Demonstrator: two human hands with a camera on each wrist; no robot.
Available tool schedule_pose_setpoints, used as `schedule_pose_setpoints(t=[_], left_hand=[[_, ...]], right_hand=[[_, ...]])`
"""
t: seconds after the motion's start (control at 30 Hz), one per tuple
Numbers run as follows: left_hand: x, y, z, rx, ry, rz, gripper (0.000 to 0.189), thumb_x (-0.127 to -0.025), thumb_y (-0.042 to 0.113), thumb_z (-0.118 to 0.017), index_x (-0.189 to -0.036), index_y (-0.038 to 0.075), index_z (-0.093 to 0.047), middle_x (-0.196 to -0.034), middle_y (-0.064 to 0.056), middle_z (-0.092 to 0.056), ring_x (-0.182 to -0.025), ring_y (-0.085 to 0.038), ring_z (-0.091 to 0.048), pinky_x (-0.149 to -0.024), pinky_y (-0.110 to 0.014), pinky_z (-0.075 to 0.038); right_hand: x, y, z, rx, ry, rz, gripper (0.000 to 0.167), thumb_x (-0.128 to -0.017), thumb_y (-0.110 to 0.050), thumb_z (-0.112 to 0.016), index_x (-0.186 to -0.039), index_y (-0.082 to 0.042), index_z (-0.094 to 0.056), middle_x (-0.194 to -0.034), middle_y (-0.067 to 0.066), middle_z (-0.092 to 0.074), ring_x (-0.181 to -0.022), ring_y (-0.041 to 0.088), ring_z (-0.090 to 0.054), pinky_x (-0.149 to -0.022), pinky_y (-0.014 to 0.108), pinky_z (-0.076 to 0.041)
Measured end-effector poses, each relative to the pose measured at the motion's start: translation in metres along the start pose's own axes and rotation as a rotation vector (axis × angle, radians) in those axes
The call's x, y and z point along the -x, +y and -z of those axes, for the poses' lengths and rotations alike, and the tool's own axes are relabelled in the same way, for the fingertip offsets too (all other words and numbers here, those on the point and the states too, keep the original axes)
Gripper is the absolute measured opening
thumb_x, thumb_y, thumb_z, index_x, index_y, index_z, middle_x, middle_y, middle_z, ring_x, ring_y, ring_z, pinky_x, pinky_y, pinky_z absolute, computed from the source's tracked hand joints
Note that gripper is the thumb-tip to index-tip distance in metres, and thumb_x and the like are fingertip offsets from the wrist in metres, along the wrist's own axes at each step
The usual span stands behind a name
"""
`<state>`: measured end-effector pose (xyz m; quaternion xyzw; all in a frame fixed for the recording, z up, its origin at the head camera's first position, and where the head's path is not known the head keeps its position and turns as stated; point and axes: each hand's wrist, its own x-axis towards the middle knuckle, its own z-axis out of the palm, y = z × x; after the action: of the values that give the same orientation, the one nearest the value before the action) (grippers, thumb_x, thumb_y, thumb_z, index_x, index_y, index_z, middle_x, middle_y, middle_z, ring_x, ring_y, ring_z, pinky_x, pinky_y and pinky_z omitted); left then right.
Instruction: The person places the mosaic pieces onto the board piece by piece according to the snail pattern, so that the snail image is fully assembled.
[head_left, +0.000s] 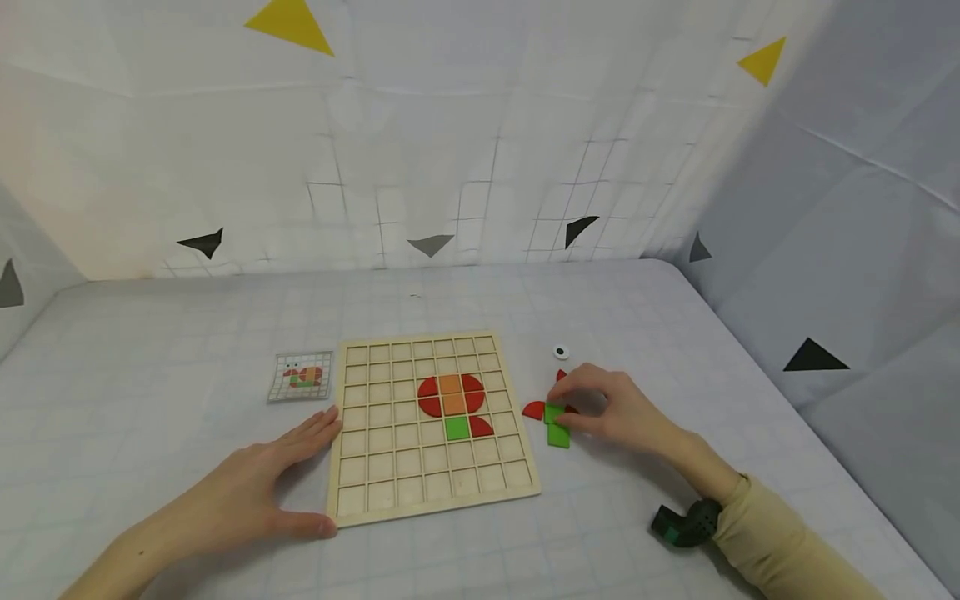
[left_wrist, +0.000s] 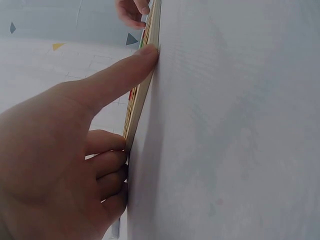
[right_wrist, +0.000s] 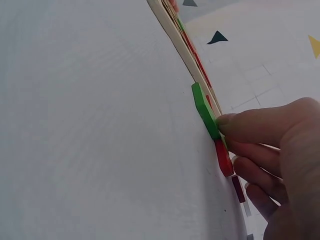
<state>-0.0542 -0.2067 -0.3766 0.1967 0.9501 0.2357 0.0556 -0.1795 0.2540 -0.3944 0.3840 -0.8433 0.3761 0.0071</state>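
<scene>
My left hand lies at the left side of the wooden grid board, thumb at its near corner and fingertips along the left edge. On the board sit orange squares, red rounded pieces and a green square beside a red quarter-round. Right of the board, my right hand pinches a green square tile between thumb and index finger. Another green tile lies just in front of it. Red pieces lie around that hand, partly hidden by its fingers.
A small picture card with a coloured grid design lies left of the board. Beyond my right hand is a round white eye piece with a dark centre. A dark wrist device sits at my right cuff. White walls stand behind the table.
</scene>
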Motion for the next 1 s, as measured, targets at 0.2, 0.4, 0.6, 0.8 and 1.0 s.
schedule_pose_setpoints(t=[0.2,0.4,0.6,0.8,1.0], left_hand=[[-0.0003,0.0,-0.0001,0.007,-0.005,0.002,0.105,-0.068,0.082,-0.064,-0.153,0.024,-0.042,-0.162,0.007,-0.032,-0.144,-0.026,-0.04,-0.105,-0.054,-0.042],[-0.0001,-0.0001,-0.0001,0.008,-0.009,0.006,0.105,-0.068,0.082,-0.064,-0.153,0.025,-0.042,-0.163,0.009,-0.03,-0.145,-0.025,-0.039,-0.106,-0.054,-0.042],[-0.0002,-0.0002,-0.0001,0.006,-0.012,0.006,0.105,-0.069,0.082,-0.063,-0.153,0.024,-0.042,-0.163,0.009,-0.03,-0.145,-0.025,-0.039,-0.106,-0.054,-0.042],[-0.0001,-0.0006,-0.0005,0.0,-0.008,0.004,0.105,-0.068,0.083,-0.063,-0.153,0.024,-0.042,-0.163,0.009,-0.03,-0.144,-0.025,-0.04,-0.105,-0.053,-0.043],[0.0,-0.0004,-0.0005,-0.004,-0.005,-0.001,0.105,-0.069,0.082,-0.063,-0.153,0.024,-0.042,-0.163,0.009,-0.031,-0.144,-0.025,-0.04,-0.105,-0.053,-0.043]], right_hand=[[0.0008,-0.001,-0.0015,-0.021,0.006,0.011,0.035,-0.077,-0.005,-0.085,-0.108,-0.015,-0.073,-0.102,-0.002,-0.072,-0.095,0.016,-0.063,-0.087,0.023,-0.05],[0.0,-0.0022,-0.0022,-0.01,0.012,0.054,0.032,-0.08,-0.005,-0.083,-0.108,-0.016,-0.073,-0.102,-0.004,-0.072,-0.096,0.013,-0.062,-0.088,0.021,-0.049],[-0.0005,0.0005,-0.0033,0.017,0.03,0.071,0.033,-0.081,-0.005,-0.082,-0.11,-0.016,-0.072,-0.105,-0.006,-0.071,-0.099,0.011,-0.062,-0.091,0.019,-0.048],[0.0001,0.0026,-0.0043,0.051,0.07,0.009,0.035,-0.078,-0.009,-0.085,-0.11,-0.017,-0.073,-0.105,-0.007,-0.07,-0.097,0.009,-0.063,-0.09,0.016,-0.047],[0.001,0.0044,-0.0063,0.044,0.097,-0.018,0.033,-0.078,-0.01,-0.086,-0.107,-0.019,-0.073,-0.102,-0.008,-0.069,-0.093,0.009,-0.063,-0.088,0.018,-0.049]])
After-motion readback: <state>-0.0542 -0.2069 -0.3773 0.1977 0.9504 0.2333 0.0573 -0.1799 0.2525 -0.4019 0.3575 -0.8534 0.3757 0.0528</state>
